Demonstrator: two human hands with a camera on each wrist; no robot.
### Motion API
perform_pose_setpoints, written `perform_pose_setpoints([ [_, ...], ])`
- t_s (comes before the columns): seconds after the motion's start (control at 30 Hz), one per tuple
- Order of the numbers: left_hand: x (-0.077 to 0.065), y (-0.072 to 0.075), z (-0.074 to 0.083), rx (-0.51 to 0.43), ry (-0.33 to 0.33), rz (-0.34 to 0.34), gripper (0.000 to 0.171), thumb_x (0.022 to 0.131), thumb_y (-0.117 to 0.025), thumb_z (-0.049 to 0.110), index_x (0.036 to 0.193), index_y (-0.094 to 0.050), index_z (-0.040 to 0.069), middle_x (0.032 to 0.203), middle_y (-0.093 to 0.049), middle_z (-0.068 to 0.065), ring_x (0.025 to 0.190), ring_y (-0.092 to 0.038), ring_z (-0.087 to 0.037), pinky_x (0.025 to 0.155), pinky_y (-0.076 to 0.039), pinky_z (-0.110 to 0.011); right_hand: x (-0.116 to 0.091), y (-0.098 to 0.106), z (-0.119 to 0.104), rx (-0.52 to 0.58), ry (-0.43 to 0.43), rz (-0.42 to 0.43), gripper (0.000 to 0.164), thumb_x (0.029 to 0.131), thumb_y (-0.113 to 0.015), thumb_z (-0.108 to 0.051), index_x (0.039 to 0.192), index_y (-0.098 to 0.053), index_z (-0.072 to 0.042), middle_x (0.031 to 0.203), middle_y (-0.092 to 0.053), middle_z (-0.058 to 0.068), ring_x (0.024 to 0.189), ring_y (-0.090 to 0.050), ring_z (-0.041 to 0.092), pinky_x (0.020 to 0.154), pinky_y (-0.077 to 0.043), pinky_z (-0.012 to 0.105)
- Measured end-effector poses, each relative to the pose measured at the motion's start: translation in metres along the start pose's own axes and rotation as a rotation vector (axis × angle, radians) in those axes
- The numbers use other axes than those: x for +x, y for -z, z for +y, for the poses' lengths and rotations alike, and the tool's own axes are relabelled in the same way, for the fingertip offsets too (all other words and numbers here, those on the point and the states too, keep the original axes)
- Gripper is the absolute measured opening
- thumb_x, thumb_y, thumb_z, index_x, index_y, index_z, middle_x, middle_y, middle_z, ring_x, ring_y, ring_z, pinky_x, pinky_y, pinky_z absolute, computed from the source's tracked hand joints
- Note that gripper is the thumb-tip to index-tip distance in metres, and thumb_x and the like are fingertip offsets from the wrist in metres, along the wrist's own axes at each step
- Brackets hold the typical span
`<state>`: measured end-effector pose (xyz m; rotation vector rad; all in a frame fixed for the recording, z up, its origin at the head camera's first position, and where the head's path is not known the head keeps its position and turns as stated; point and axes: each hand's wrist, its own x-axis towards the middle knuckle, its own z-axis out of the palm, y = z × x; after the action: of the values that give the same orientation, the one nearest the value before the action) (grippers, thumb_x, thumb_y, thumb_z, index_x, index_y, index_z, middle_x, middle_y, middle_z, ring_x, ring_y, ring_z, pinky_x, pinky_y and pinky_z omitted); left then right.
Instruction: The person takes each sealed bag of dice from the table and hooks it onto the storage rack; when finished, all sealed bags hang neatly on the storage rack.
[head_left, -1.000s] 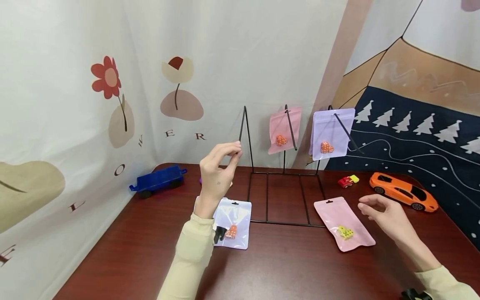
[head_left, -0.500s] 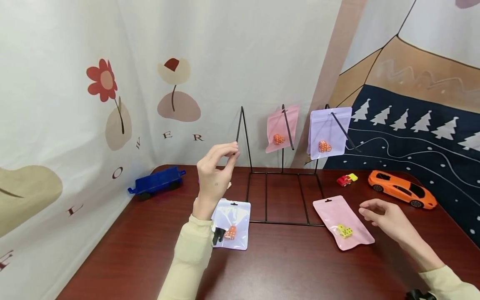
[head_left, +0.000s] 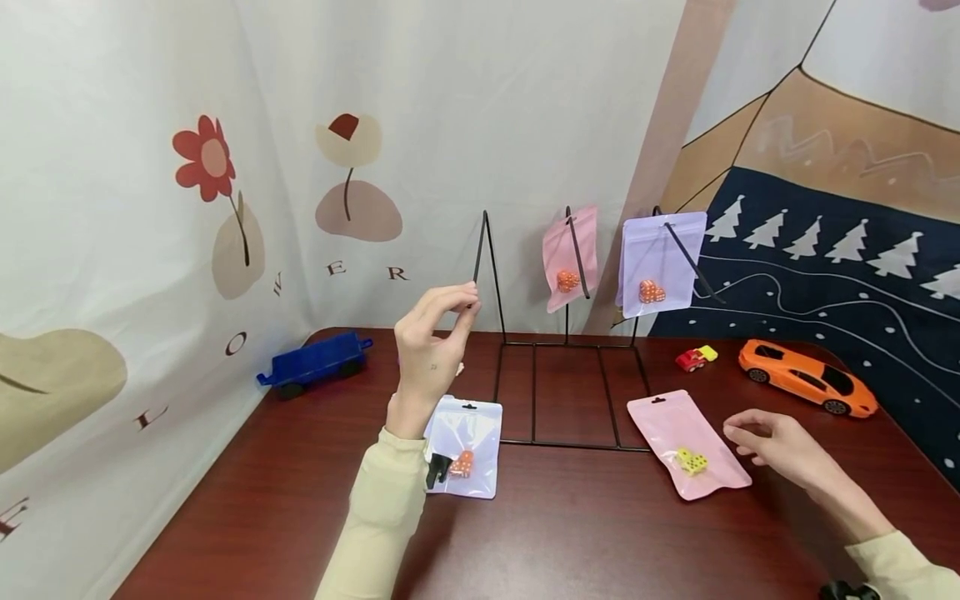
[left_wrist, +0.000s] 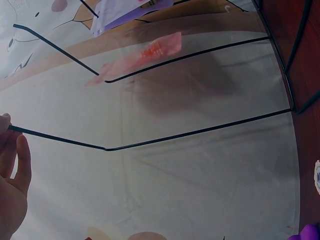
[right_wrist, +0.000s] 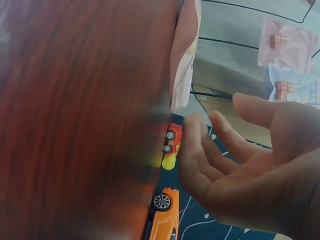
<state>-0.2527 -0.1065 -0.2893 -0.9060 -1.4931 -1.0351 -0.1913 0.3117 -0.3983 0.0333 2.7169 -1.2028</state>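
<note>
My left hand is raised, its thumb and fingertips pinching the tip of the left hook of a black wire display rack. That hook bears no bag. A pink zip bag with orange dice hangs from the middle hook, and purple zip bags hang on the right one. Low over the table, my right hand has loosely bent fingers and holds nothing. Just left of it lies a pink bag with yellow dice. Another purple bag, with orange dice, lies partly behind my left wrist.
A blue toy trailer stands at the back left of the brown table. At the back right are a small red and yellow toy car and a larger orange toy car. Printed fabric surrounds the table behind and at the sides.
My right hand has sunk a little toward the table, beside the pink bag. The pink bag on the middle hook has swung slightly. My left hand keeps its pinch on the hook tip.
</note>
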Motion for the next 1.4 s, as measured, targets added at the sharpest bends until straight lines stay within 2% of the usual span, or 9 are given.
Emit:
perform_pose_setpoints([
  [0.17,-0.0013,0.0007,-0.0003,0.0,0.001,-0.001,0.018,0.069,-0.068,-0.009,0.084,-0.065,0.001,0.09,-0.064,-0.011,0.079,-0.06,-0.016,0.065,-0.048,-0.025,0.0029,0.001,0.0045,-0.018,-0.047,-0.103,0.049,0.086,-0.052,-0.037,0.111,-0.051,0.005,0.097,-0.057,0.015,0.076,-0.057,0.02,0.063,-0.049,0.032],
  [0.37,-0.0009,-0.0002,0.0,-0.003,-0.004,-0.003,0.019,0.068,-0.068,-0.011,0.084,-0.065,0.0,0.091,-0.064,-0.009,0.079,-0.06,-0.017,0.065,-0.048,-0.025,0.0035,0.0008,0.0069,-0.046,-0.061,-0.115,0.046,0.085,-0.054,-0.035,0.109,-0.053,0.005,0.096,-0.056,0.015,0.074,-0.055,0.019,0.062,-0.049,0.031],
  [0.53,0.0001,-0.0004,0.0006,-0.01,-0.018,-0.003,0.02,0.067,-0.068,-0.012,0.084,-0.065,-0.001,0.091,-0.064,-0.01,0.078,-0.059,-0.017,0.065,-0.047,-0.024,0.0034,0.0011,0.0083,-0.023,-0.067,-0.128,0.044,0.085,-0.056,-0.033,0.108,-0.054,0.004,0.097,-0.056,0.015,0.074,-0.055,0.019,0.062,-0.049,0.031],
  [0.67,0.0,0.0002,0.0003,-0.004,-0.015,-0.007,0.014,0.071,-0.067,-0.006,0.084,-0.065,-0.001,0.091,-0.064,-0.01,0.078,-0.059,-0.017,0.065,-0.047,-0.024,0.0035,0.0019,0.0088,0.004,-0.062,-0.147,0.037,0.084,-0.058,-0.026,0.107,-0.055,0.003,0.101,-0.054,0.016,0.077,-0.053,0.02,0.064,-0.05,0.033],
  [0.8,-0.0002,0.0005,0.0008,-0.001,-0.002,-0.005,0.014,0.071,-0.067,-0.006,0.084,-0.065,0.0,0.092,-0.064,-0.009,0.079,-0.059,-0.016,0.065,-0.047,-0.025,0.003,0.0013,0.0083,0.027,-0.037,-0.165,0.032,0.081,-0.061,-0.018,0.104,-0.056,0.003,0.099,-0.053,0.015,0.079,-0.05,0.021,0.066,-0.05,0.034],
  [1.03,-0.0005,0.0006,0.0003,0.001,-0.006,-0.002,0.02,0.067,-0.068,-0.012,0.083,-0.065,0.0,0.091,-0.064,-0.01,0.078,-0.059,-0.016,0.065,-0.047,-0.024,0.0024,-0.0022,0.0057,-0.021,0.037,-0.078,0.029,0.076,-0.065,-0.013,0.1,-0.059,0.003,0.088,-0.055,0.008,0.076,-0.047,0.02,0.059,-0.045,0.026],
  [1.23,-0.0003,0.0003,0.0,-0.009,-0.017,-0.001,0.016,0.07,-0.067,-0.009,0.083,-0.065,0.0,0.09,-0.063,-0.012,0.077,-0.059,-0.017,0.065,-0.047,-0.025,0.0008,-0.0043,0.0031,0.054,0.023,-0.04,0.031,0.076,-0.067,-0.011,0.101,-0.058,0.005,0.087,-0.056,0.009,0.073,-0.049,0.019,0.056,-0.047,0.025],
  [1.4,-0.0004,0.0001,0.0,-0.012,-0.009,0.001,0.016,0.07,-0.067,-0.008,0.084,-0.065,0.001,0.09,-0.064,-0.012,0.078,-0.059,-0.016,0.065,-0.047,-0.025,0.0007,-0.0048,0.0011,0.072,0.041,-0.015,0.034,0.076,-0.067,-0.014,0.102,-0.058,0.005,0.088,-0.056,0.01,0.073,-0.049,0.019,0.055,-0.047,0.025],
])
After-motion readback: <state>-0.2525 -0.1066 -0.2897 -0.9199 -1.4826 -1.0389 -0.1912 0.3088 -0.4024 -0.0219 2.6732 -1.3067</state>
